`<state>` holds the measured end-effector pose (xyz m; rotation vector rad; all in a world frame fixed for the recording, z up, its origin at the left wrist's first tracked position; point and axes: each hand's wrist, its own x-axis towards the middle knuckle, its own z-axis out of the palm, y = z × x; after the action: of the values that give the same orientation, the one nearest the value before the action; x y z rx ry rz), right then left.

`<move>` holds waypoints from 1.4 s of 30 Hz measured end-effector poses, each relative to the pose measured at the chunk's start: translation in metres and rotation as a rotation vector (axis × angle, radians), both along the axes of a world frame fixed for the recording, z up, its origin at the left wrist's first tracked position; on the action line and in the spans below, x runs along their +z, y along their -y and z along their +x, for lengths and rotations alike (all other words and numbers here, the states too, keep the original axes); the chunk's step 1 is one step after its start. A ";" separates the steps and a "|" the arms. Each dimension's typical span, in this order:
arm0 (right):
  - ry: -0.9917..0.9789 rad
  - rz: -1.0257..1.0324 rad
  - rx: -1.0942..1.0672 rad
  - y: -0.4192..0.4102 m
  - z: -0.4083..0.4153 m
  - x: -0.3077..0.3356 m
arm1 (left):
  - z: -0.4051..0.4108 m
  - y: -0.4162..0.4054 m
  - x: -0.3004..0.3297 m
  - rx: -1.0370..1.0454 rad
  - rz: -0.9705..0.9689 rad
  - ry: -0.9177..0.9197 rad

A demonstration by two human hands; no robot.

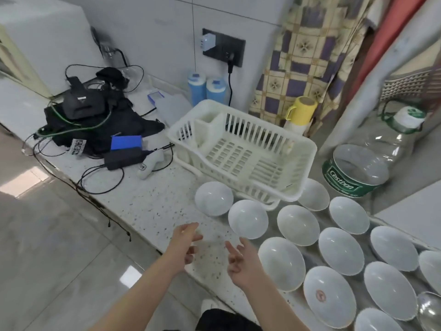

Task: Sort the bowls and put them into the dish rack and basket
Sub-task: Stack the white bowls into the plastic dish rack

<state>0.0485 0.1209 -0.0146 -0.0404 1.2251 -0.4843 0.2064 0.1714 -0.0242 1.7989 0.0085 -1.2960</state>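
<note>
Both hands hover over the speckled surface [152, 206] with nothing in them: the left hand [185, 244] has its fingers released and a little spread, and the right hand [239, 261] has its fingers loosely curled around nothing. The white bowls [298, 222] stand in rows from 3 to 5 o'clock of the hands, and the nearest bowl [248, 218] lies just beyond the right hand at 1 o'clock. The white dish rack [241, 149] sits behind them at 12 o'clock and carries no bowl yet; a separate basket I cannot find in this view. I judge that the step is a first pick. To do it well, take one bowl by its rim with thumb inside, lift it straight up so it does not knock the neighbours, and stand it between the ribs of the rack. One bowl [327, 295] at 4 o'clock has a red round mark inside, too small to read. The big plastic bottle [365, 163] bears a green label that seems to read "Castibon".
</note>
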 end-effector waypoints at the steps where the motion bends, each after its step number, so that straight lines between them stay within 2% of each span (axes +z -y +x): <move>1: -0.041 -0.018 -0.023 0.002 0.004 -0.003 | 0.007 0.007 -0.002 -0.027 0.013 0.000; 9: -0.197 -0.114 -0.236 0.005 0.034 -0.017 | 0.060 0.051 -0.021 -0.314 0.051 -0.006; 14: -0.333 -0.159 -0.353 0.004 0.051 -0.016 | 0.083 0.065 -0.018 -0.425 -0.041 -0.138; 18: -0.413 -0.125 -0.420 0.008 0.060 -0.011 | 0.087 0.077 -0.011 -0.543 -0.052 -0.175; 24: -0.397 -0.099 -0.554 -0.009 0.075 -0.004 | 0.097 0.089 -0.012 -0.698 -0.063 -0.140; 29: -0.449 -0.164 -0.639 -0.030 0.089 0.017 | 0.116 0.081 -0.010 -0.789 -0.062 -0.043; 33: -0.523 -0.306 -0.705 -0.036 0.094 0.044 | 0.137 0.071 0.010 -0.869 -0.097 -0.015; 37: -0.570 -0.506 -0.746 -0.012 0.092 0.080 | 0.156 0.068 0.042 -0.928 -0.160 -0.066; 42: -0.676 -0.689 -0.605 0.047 0.085 0.117 | 0.165 0.088 0.081 -0.871 -0.281 -0.102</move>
<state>0.1334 0.0735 0.1020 -0.4590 1.6708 -1.4974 0.3711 0.0830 0.0569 1.5186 -0.9417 -1.8586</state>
